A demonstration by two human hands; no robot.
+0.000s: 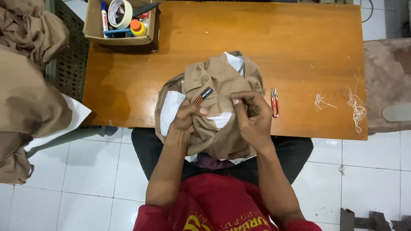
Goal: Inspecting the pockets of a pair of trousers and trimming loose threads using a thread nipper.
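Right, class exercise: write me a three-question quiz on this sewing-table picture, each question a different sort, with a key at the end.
1. True or false: both the left hand and the right hand grip the tan garment.
2. Which lies on the wooden table just to the right of the garment? A) red thread snips B) a ruler C) a steam iron
3. Fill in: the roll of tape sits in a cardboard ____ at the table's far left corner.

Key: 1 true; 2 A; 3 box.
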